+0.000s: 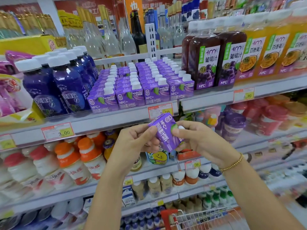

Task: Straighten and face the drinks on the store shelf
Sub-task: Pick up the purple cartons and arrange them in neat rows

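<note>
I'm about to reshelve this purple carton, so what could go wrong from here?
1. The carton is tilted in mid-air, pinched between the left hand and right hand. It could slip onto the drinks below.
2. The shelved cartons are tightly packed, with no clear gap at the front. Forcing it in may skew the rows.
</note>
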`<state>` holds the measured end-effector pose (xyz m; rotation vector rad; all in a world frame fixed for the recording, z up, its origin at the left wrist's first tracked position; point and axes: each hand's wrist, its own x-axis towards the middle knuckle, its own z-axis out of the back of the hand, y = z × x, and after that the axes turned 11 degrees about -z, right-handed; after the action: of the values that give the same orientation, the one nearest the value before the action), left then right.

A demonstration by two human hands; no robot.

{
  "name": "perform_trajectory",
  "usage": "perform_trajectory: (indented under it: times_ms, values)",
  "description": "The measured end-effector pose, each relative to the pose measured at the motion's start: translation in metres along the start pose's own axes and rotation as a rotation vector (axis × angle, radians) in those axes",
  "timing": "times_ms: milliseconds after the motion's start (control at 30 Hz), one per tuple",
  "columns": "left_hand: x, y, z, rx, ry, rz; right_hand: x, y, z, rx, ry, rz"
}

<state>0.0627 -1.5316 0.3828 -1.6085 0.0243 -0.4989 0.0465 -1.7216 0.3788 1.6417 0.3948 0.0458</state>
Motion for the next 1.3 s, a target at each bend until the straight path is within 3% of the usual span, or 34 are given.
perform_trajectory:
  times_ms: [133,333,400,500,667,767,900,1000,1133,1233,1300]
  values:
    - [0.001,0.006,0.002,0.012,-0.04,0.044,-0.008,-0.003,-0.016,0.102,-0.019,-0.047]
    - [0.004,0.013,0.012,-0.032,-0.058,0.198,-0.007,-0.01,-0.026,0.075,-0.112,-0.036]
    - [0.003,0.009,0.017,0.008,-0.046,0.277,0.0,-0.016,-0.027,-0.052,-0.278,0.073]
    - [0.0,0.002,0.023,0.003,0.043,0.371,0.008,-0.027,-0.025,-0.436,-0.549,0.367]
    - [-0.001,0.0,0.019,-0.036,0.101,0.42,0.012,-0.035,-0.024,-0.788,-0.567,0.727]
    - [-0.004,0.004,0.017,-0.055,0.126,0.384,0.01,-0.033,-0.022,-0.809,-0.454,0.811]
    - [-0.007,0.007,0.02,0.1,0.058,0.199,0.002,-0.024,-0.018,-0.473,-0.291,0.566]
    - [-0.006,0.002,0.022,0.31,-0.035,-0.005,-0.003,-0.017,-0.016,-0.416,-0.253,0.521]
    - [-0.003,-0.01,0.022,0.385,-0.074,-0.145,-0.003,-0.009,-0.022,-0.678,-0.334,0.726]
    - [0.0,-0.024,0.024,0.245,-0.073,-0.101,0.007,0.002,-0.02,-1.043,-0.378,0.986]
    - [0.004,-0.036,0.028,0.157,-0.045,-0.052,0.017,0.015,-0.019,-1.124,-0.412,1.109]
